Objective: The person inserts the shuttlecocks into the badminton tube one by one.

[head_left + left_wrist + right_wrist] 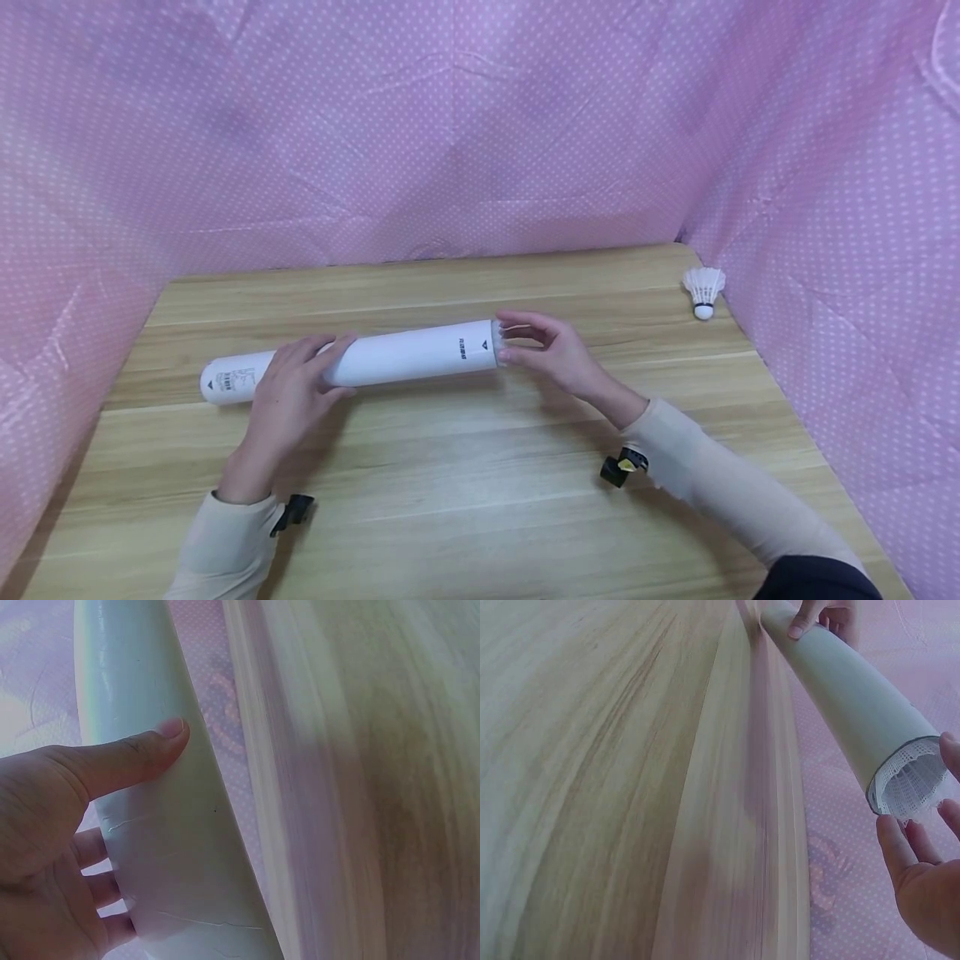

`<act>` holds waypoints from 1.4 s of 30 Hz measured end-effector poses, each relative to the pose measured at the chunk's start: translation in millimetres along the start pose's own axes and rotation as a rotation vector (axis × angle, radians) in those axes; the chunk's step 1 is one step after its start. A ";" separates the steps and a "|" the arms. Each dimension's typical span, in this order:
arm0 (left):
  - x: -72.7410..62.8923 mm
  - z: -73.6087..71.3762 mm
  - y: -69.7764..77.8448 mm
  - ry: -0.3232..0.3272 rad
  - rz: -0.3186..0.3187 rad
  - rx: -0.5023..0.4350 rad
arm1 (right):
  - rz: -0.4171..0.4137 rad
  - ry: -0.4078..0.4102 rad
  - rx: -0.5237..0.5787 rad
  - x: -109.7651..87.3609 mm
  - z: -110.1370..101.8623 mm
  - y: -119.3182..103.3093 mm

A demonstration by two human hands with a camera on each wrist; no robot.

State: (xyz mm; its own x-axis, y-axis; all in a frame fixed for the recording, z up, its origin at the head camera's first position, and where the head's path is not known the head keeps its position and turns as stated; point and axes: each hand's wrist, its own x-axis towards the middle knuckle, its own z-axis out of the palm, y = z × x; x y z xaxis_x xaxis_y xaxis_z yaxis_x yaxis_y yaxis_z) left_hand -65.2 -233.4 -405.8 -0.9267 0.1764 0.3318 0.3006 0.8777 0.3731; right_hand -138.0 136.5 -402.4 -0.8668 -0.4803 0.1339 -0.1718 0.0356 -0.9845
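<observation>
A long white shuttlecock tube (pixel 420 354) lies at a slight slant, its right end farther back. My left hand (pixel 288 396) grips it left of its middle, and the thumb (pixel 142 757) lies along its side in the left wrist view. At the tube's right end, the white mesh-like skirt of a shuttlecock (pixel 911 784) fills the mouth, its edge just past the rim. The fingers of my right hand (pixel 555 354) curve round that skirt, thumb on one side and fingertips (pixel 892 829) on the other. The shuttlecock's cork is hidden inside the tube.
Another white shuttlecock (pixel 703 293) stands cork toward me near the back right corner of the wooden table (pixel 450 517). Pink dotted cloth (pixel 450 125) hangs behind the table and along both sides. Each wrist wears a small black camera (pixel 615 471).
</observation>
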 end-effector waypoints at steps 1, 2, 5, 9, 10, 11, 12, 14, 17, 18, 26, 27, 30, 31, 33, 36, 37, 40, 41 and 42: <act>0.0 0.0 0.0 0.000 -0.001 0.001 | 0.000 -0.004 0.000 0.1 -0.3 0.1; -0.1 -0.1 0.0 0.001 -0.002 0.001 | 0.002 -0.007 0.000 0.1 -0.9 0.1; -0.5 -0.6 -0.5 0.006 0.005 0.001 | 0.008 -0.015 0.010 -0.1 -3.9 0.3; -1.2 -2.0 -1.1 0.009 0.014 0.007 | 0.017 -0.034 0.022 -0.5 -8.8 -0.1; -1.3 -2.4 -1.0 0.010 0.014 0.008 | 0.019 -0.040 0.022 -0.6 -9.5 -0.1; -1.5 -2.8 -0.8 0.009 0.011 0.010 | 0.018 -0.045 0.020 -0.6 -10.1 0.0; -1.7 -3.2 -0.4 0.009 0.009 0.010 | 0.017 -0.050 0.024 -0.5 -10.3 0.1; -1.8 -3.7 0.3 0.008 0.006 0.010 | 0.011 -0.054 0.029 -0.7 -10.0 0.9; -1.7 -4.1 0.9 0.010 0.007 0.008 | 0.006 -0.048 0.035 -0.9 -9.2 2.0; -1.5 -4.1 0.8 0.013 0.010 0.009 | 0.008 -0.045 0.036 -0.9 -8.9 2.1; -0.9 -3.8 0.7 0.017 0.011 0.004 | 0.009 -0.030 0.040 -0.9 -6.1 1.1; -0.7 -3.8 0.9 0.017 0.012 0.005 | 0.008 -0.030 0.039 -0.8 -5.4 0.7; -0.2 -3.6 1.2 0.018 0.014 0.004 | 0.001 -0.030 0.029 -0.2 -3.0 -0.3; -0.1 -3.5 1.3 0.018 0.014 0.003 | 0.000 -0.030 0.024 0.1 -2.5 -0.2; 0.3 -3.2 1.5 0.019 0.016 0.003 | 0.000 -0.031 0.014 0.6 -1.5 -0.6; 0.4 -2.7 1.6 0.020 0.014 -0.002 | 0.001 -0.032 0.000 1.0 -0.8 -1.4; 0.4 -2.6 1.6 0.021 0.014 -0.002 | 0.001 -0.034 -0.003 0.9 -0.8 -1.5; 0.0 -2.0 1.3 0.019 0.011 0.000 | 0.002 -0.039 -0.004 0.3 -0.9 -2.1; -0.3 -1.7 1.1 0.017 0.010 0.002 | 0.002 -0.040 -0.006 0.0 -1.0 -1.9; -0.6 -1.4 0.8 0.015 0.010 0.003 | 0.005 -0.041 -0.005 -0.1 -1.1 -1.3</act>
State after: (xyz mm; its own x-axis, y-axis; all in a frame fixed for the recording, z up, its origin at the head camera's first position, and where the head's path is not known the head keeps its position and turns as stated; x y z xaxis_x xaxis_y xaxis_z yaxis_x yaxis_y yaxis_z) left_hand -64.1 -233.4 -404.4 -0.9202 0.1782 0.3485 0.3090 0.8774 0.3671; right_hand -138.2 137.4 -401.0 -0.8478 -0.5154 0.1246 -0.1705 0.0424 -0.9844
